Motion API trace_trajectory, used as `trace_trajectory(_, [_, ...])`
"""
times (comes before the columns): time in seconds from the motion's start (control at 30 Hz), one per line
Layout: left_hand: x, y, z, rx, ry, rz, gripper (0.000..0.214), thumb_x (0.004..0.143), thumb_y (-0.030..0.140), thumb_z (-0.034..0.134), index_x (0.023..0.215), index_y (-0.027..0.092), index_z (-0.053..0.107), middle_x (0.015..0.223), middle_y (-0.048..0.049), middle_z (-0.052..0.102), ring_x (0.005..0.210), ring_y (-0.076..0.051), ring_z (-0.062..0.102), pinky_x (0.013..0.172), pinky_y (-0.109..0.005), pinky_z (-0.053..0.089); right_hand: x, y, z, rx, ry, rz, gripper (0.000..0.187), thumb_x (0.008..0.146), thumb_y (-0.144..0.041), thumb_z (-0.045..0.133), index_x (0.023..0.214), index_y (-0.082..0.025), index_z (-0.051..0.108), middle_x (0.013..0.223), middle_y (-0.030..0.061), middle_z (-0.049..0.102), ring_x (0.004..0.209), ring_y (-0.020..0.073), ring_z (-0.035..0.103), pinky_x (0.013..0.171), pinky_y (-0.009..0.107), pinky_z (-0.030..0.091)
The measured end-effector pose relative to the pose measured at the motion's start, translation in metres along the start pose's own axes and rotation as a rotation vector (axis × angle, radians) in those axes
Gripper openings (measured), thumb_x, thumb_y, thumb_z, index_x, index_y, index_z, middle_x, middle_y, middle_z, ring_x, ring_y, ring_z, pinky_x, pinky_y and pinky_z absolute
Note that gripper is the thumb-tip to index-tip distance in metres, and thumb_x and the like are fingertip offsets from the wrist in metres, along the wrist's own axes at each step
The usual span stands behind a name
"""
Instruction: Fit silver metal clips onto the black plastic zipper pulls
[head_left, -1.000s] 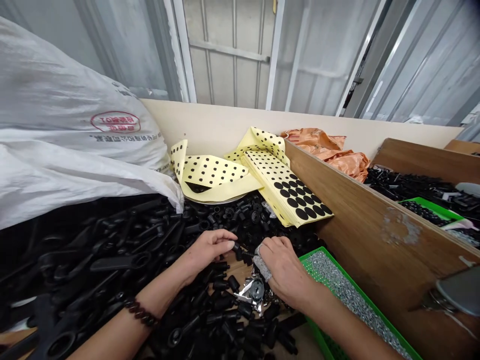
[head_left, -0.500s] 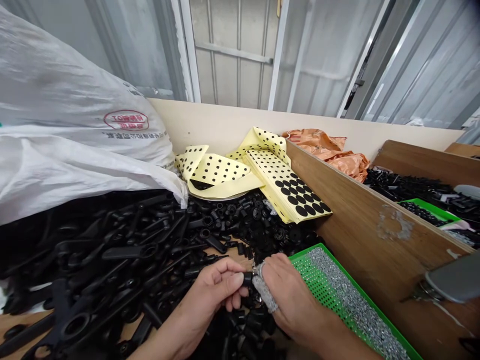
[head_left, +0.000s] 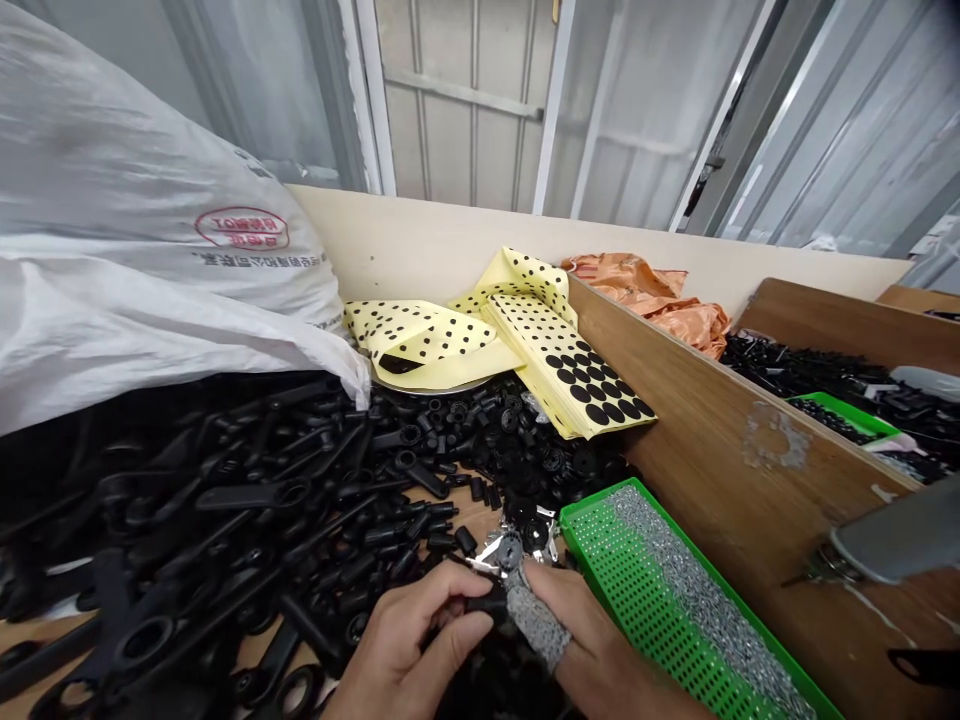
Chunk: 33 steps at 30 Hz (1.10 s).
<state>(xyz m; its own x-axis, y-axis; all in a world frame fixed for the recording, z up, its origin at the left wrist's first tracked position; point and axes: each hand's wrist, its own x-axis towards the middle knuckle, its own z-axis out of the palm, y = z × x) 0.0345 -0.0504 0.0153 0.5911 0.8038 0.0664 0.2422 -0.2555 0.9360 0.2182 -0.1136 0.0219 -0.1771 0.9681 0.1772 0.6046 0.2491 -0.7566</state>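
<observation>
Your left hand is closed, pinching a black part at six o'clock. Your right hand, in a grey finger cot, curls just beside it; I cannot tell whether it grips anything. A green tray lies at four o'clock, black handles at nine.
</observation>
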Motion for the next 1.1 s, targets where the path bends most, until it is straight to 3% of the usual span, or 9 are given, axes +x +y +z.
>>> trace_trajectory(0.17, [-0.009,0.000,-0.002,0.149,0.033,0.177,0.013,0.081,0.026,0.051,0.088,0.028,0.062,0.080,-0.0006,0.066,0.074,-0.019,0.060,0.068,-0.025,0.046,-0.005,-0.004,0.005,-0.025,0.039,0.031,0.010,0.087,-0.025,0.041,0.093,-0.024,0.049,0.090,0.0025,0.058,0.085,0.0179,0.054,0.070,0.026,0.043])
trace_trajectory(0.27, [-0.013,0.000,0.002,0.046,0.043,0.023,0.011,0.081,0.031,0.053,0.085,0.026,0.062,0.066,0.0007,0.063,0.063,-0.017,0.058,0.059,-0.024,0.045,-0.003,-0.012,0.003,-0.145,0.012,-0.066,0.005,0.084,-0.022,0.040,0.083,-0.021,0.046,0.080,0.0028,0.055,0.074,0.0169,0.053,0.066,0.027,0.041])
trace_trajectory(0.43, [-0.013,0.003,0.011,-0.412,0.048,-0.265,0.027,0.071,0.046,0.062,0.079,0.020,0.062,0.051,0.0036,0.056,0.050,-0.012,0.052,0.048,-0.020,0.041,0.004,-0.009,0.004,-0.387,0.069,-0.335,0.010,0.079,-0.017,0.036,0.071,-0.019,0.043,0.070,0.0068,0.050,0.066,0.0196,0.047,0.057,0.030,0.036])
trace_trajectory(0.53, [-0.013,0.006,0.016,-0.568,0.074,-0.355,0.036,0.063,0.050,0.069,0.077,0.017,0.061,0.052,0.0028,0.059,0.044,-0.009,0.050,0.043,-0.017,0.037,0.004,-0.006,0.004,-0.405,0.019,-0.356,0.010,0.077,-0.016,0.037,0.070,-0.018,0.043,0.069,0.0075,0.049,0.065,0.0197,0.045,0.056,0.030,0.036])
trace_trajectory(0.63, [-0.015,0.007,0.019,-0.585,0.105,-0.350,0.036,0.062,0.048,0.071,0.077,0.016,0.061,0.055,0.0012,0.062,0.044,-0.009,0.050,0.043,-0.017,0.037,0.001,-0.010,0.003,-0.284,-0.013,-0.248,0.008,0.077,-0.016,0.037,0.075,-0.017,0.044,0.074,0.0066,0.051,0.068,0.0185,0.047,0.060,0.029,0.037])
trace_trajectory(0.8, [-0.022,0.005,0.021,-0.376,0.185,-0.196,0.018,0.076,0.036,0.060,0.079,0.019,0.062,0.051,0.0041,0.056,0.051,-0.011,0.053,0.049,-0.018,0.042,-0.004,-0.021,0.007,0.103,-0.020,0.069,0.018,0.086,-0.023,0.033,0.074,-0.020,0.046,0.072,0.0015,0.054,0.070,0.0146,0.050,0.065,0.024,0.039])
trace_trajectory(0.93, [-0.025,0.003,0.018,-0.075,0.178,0.122,0.011,0.082,0.021,0.052,0.084,0.023,0.063,0.073,0.0009,0.066,0.067,-0.014,0.061,0.061,-0.019,0.048,-0.007,-0.013,0.028,0.346,0.087,0.392,0.029,0.086,-0.041,0.039,0.072,-0.019,0.052,0.072,0.0017,0.053,0.072,0.0161,0.051,0.065,0.025,0.041])
trace_trajectory(1.03, [-0.026,0.001,0.014,0.066,0.201,0.350,0.024,0.079,0.009,0.052,0.093,0.027,0.060,0.087,0.0013,0.068,0.082,-0.015,0.063,0.074,-0.020,0.048,-0.009,-0.005,0.040,0.534,0.094,0.503,0.034,0.085,-0.047,0.038,0.075,-0.018,0.054,0.070,0.0022,0.052,0.065,0.0164,0.051,0.058,0.026,0.042])
trace_trajectory(1.1, [-0.028,0.000,0.013,0.108,0.190,0.402,0.029,0.078,0.006,0.053,0.098,0.027,0.057,0.089,0.0015,0.067,0.085,-0.016,0.063,0.077,-0.020,0.047,-0.011,-0.005,0.038,0.468,0.143,0.472,0.028,0.083,-0.044,0.043,0.079,-0.019,0.055,0.072,0.0028,0.053,0.068,0.0177,0.053,0.060,0.027,0.043])
